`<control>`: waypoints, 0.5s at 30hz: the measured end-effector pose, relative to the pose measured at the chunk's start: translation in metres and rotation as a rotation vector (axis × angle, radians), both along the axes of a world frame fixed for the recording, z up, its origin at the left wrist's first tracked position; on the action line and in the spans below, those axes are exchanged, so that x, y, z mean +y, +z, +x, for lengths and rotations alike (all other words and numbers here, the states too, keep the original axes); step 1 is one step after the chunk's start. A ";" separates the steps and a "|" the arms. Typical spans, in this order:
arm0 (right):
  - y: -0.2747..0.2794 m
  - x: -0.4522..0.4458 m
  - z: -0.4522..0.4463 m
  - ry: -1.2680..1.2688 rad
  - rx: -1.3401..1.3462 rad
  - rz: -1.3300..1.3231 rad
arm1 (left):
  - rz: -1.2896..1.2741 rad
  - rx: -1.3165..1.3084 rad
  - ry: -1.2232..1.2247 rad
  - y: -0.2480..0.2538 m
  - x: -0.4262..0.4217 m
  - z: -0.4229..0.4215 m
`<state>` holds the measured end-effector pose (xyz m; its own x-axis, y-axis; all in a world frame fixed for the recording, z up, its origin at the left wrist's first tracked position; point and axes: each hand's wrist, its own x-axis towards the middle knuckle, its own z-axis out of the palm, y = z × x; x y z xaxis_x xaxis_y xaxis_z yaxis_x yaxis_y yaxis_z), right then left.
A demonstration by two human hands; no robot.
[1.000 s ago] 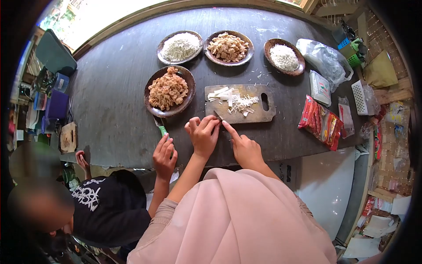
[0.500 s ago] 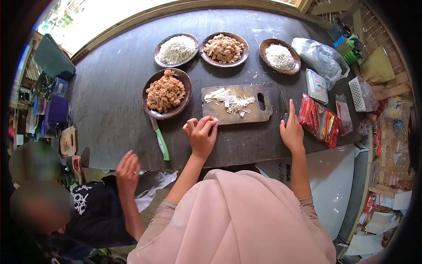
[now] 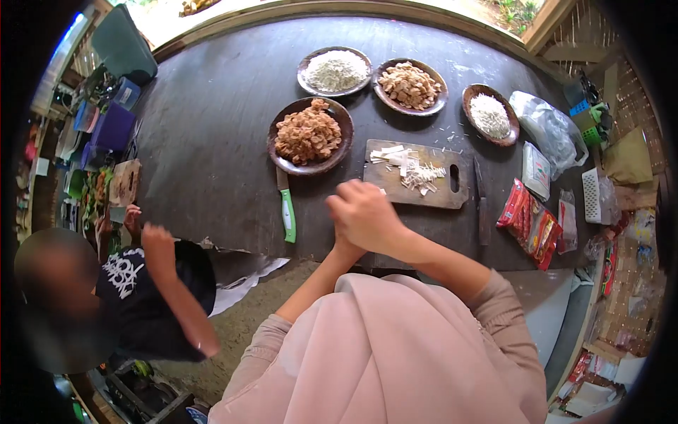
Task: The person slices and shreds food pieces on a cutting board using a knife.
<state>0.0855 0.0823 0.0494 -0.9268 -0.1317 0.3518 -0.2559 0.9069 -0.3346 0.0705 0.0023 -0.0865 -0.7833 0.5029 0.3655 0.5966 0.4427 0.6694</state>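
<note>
Both hands meet at the table's front edge, just left of the wooden cutting board [image 3: 417,197]. My right hand [image 3: 372,215] reaches across on top, fingers curled in; whatever they hold, if anything, is hidden. Beneath it, my left hand [image 3: 345,244] is mostly covered, and its fingers do not show. On the board lie flat off-white strips [image 3: 395,157] and a heap of thin cut slivers [image 3: 424,177]. A knife with a dark handle [image 3: 484,219] lies to the right of the board. Left of my hands rests a knife with a green handle [image 3: 288,215].
Bowls hold brown crumbly pieces [image 3: 308,134], white shreds [image 3: 335,71], tan chips [image 3: 409,86] and more white shreds [image 3: 489,115]. Red packets [image 3: 530,225], a white packet [image 3: 536,172] and a plastic bag [image 3: 551,131] lie right. Another person [image 3: 152,297] is at the left.
My right hand has left the spot beside the dark-handled knife and crossed left onto my left hand. The view has shifted left. The other person's raised hand has moved.
</note>
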 end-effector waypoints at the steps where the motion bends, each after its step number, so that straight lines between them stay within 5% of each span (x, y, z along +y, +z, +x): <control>1: -0.026 -0.024 -0.013 -0.031 0.022 0.064 | -0.086 0.157 -0.114 0.057 -0.003 -0.001; 3: -0.002 -0.037 -0.042 0.235 -0.207 0.055 | -0.034 0.170 -0.120 0.052 -0.006 -0.004; 6: -0.010 -0.066 -0.073 0.184 -0.547 0.004 | -0.133 0.235 -0.101 0.062 -0.012 -0.001; 15: -0.037 -0.085 -0.075 -0.012 -0.430 -0.223 | -0.192 0.247 -0.120 0.063 -0.014 -0.002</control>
